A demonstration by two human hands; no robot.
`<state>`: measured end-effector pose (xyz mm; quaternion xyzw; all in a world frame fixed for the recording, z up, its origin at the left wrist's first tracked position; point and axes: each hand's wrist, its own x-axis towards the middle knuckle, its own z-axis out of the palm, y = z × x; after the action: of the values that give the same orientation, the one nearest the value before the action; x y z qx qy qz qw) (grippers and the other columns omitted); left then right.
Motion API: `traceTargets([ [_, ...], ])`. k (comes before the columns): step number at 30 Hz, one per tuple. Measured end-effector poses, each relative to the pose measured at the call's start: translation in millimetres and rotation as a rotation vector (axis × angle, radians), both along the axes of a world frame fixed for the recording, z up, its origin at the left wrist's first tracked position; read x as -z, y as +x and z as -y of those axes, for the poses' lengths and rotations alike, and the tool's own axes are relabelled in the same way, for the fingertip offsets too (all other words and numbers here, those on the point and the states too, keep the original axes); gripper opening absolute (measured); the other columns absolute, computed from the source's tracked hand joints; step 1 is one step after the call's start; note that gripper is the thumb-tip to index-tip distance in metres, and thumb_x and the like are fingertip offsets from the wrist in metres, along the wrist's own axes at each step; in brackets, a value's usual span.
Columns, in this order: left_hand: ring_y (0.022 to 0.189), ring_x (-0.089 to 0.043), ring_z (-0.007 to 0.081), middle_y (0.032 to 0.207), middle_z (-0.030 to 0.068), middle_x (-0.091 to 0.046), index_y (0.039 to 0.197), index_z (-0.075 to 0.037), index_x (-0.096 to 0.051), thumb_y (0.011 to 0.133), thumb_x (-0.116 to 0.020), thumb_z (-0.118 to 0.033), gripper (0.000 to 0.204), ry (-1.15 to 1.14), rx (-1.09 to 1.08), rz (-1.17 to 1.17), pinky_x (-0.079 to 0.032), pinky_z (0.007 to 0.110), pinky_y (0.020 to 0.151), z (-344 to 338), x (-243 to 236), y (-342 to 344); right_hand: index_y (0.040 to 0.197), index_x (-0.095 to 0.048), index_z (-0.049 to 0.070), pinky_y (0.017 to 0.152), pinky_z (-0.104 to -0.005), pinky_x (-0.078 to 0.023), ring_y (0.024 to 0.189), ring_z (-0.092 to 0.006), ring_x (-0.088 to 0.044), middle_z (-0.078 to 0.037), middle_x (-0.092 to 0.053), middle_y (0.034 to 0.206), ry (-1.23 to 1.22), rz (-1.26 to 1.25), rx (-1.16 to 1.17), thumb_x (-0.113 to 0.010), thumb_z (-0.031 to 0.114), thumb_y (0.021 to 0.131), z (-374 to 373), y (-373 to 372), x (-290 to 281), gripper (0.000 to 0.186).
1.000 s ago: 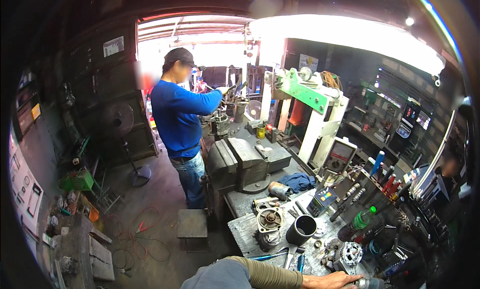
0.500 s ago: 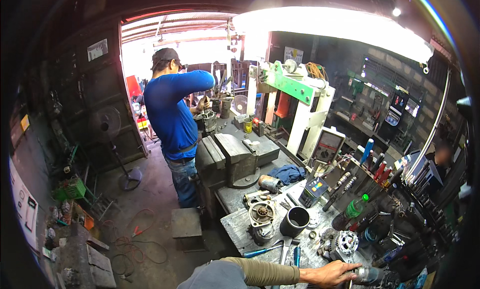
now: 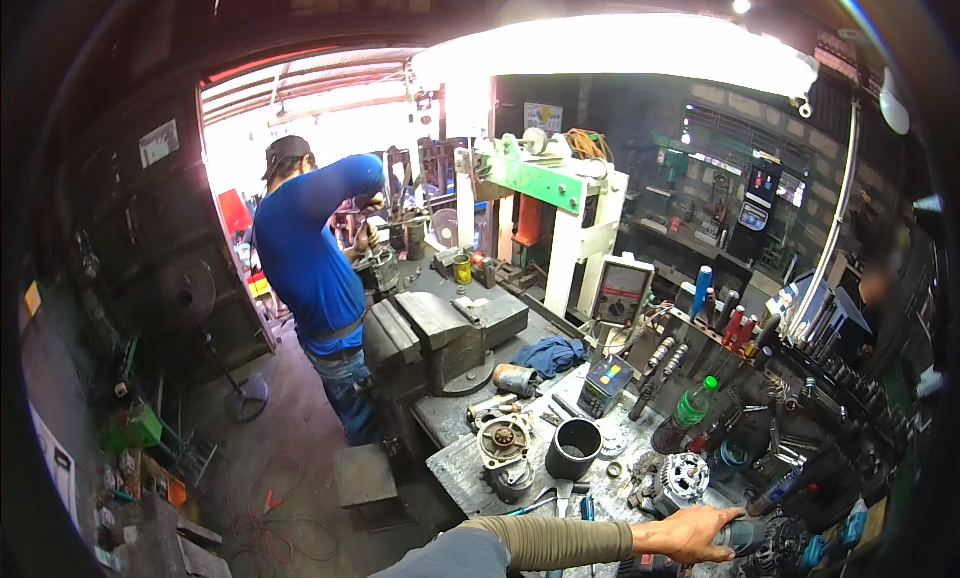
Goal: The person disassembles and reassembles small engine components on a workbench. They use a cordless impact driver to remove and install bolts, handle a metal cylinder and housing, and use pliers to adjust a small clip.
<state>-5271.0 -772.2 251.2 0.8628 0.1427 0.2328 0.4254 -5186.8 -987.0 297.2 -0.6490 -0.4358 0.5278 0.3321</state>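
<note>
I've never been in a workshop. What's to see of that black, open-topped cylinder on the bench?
It is a short, wide, hollow cylinder, black outside and metal-looking. Its round mouth is open and faces up, showing a greyish inner wall; whether the bottom is closed cannot be seen. It stands upright on the scuffed workbench, just right of a round, flanged metal part. The person's left hand does not touch it.
</note>
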Motion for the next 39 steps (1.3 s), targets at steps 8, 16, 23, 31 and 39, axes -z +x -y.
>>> traceTargets([
  [8,0.086,-0.068,0.048,0.093,0.0301,-0.069,0.129,0.006,-0.056,0.082,-0.078,-0.034,0.067,0.151,-0.003,0.102,-0.054,0.053,0.077,-3,12,5,0.09,-0.058,0.002,0.048,-0.0326,-0.045,0.052,-0.0188,-0.056,-0.007,-0.058,0.07,0.062,0.202,-0.228,-0.057,0.004,0.076,-13,46,9,0.014],
  [16,0.088,-0.068,0.0476,0.097,0.028,-0.07,0.129,0.008,-0.057,0.08,-0.08,-0.035,0.069,0.189,-0.002,0.181,-0.054,0.053,0.078,-8,1,0,0.095,-0.063,0.003,0.05,-0.0309,-0.047,0.056,-0.0147,-0.06,-0.007,-0.064,0.07,-0.111,0.047,-0.28,-0.066,0.009,0.083,-30,58,-6,0.014],
  [23,0.092,-0.074,0.0271,0.107,0.0192,-0.074,0.139,-0.004,-0.059,0.081,-0.087,-0.042,0.075,-0.47,-0.037,-0.141,-0.058,0.041,0.085,-6,-2,-3,0.117,-0.061,0.0,0.083,-0.0446,-0.05,0.093,-0.0377,-0.061,-0.022,-0.062,0.102,0.193,0.337,-0.012,-0.071,0.02,0.088,13,5,47,0.037],
  [31,0.095,-0.068,0.019,0.116,0.0171,-0.064,0.154,0.005,-0.028,0.087,-0.084,-0.016,0.09,-1.165,-0.102,0.234,-0.058,0.031,0.075,22,-2,18,0.126,-0.058,-0.008,0.091,-0.038,-0.057,0.105,-0.0238,-0.067,-0.016,-0.065,0.121,0.154,-0.799,0.469,-0.061,0.019,0.101,63,-55,66,0.037],
  [39,0.097,-0.071,0.0249,0.117,0.0206,-0.065,0.158,0.005,-0.024,0.079,-0.089,-0.015,0.104,-0.732,-0.008,0.057,-0.06,0.034,0.08,-2,-24,29,0.131,-0.056,-0.009,0.085,-0.0392,-0.06,0.102,-0.0229,-0.069,-0.016,-0.067,0.114,0.193,-1.0,0.442,-0.058,0.013,0.103,74,-89,79,0.036],
])
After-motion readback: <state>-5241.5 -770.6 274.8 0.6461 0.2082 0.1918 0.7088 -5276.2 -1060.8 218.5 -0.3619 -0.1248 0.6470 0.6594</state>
